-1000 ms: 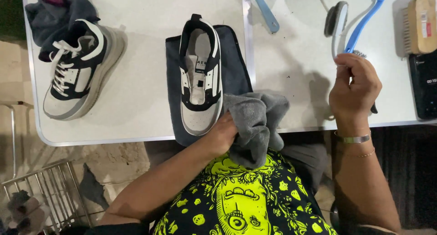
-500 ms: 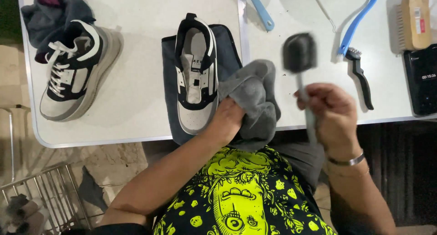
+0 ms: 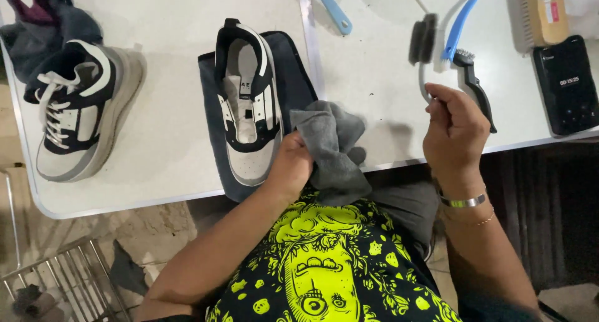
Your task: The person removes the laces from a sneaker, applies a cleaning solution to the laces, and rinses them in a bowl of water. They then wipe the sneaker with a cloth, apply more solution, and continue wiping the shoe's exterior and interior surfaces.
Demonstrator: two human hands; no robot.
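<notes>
Right grip: right hand (image 3: pixel 454 130) closed around the thin handle of a dark round-headed brush (image 3: pixel 422 40); fingers curled shut on it at the counter edge.
Left grip: left hand (image 3: pixel 288 167) bunched tight on a grey cloth (image 3: pixel 331 148), fingers clamped in its folds, just beside the toe of the laceless sneaker (image 3: pixel 248 100).
Change: half a second back the brush was lifted, head in the air above the counter; now its head lies flat on the white counter (image 3: pixel 175 22), beside the blue-handled brush (image 3: pixel 463 24) and the black wire brush (image 3: pixel 474 88). Cloth and left hand hold much the same spot.
Sneaker: sits on a dark mat (image 3: pixel 290 72), toe toward the person.
Second sneaker: laced sneaker (image 3: pixel 78 119) at far left, well apart, heel against a heap of dark rags (image 3: pixel 43 29).
Containers: wire basket (image 3: pixel 59 281) on the floor lower left; a dark bundle lies in it, kind unclear.
Also: phone (image 3: pixel 564 85) and wooden brush (image 3: pixel 543 13) at right.
</notes>
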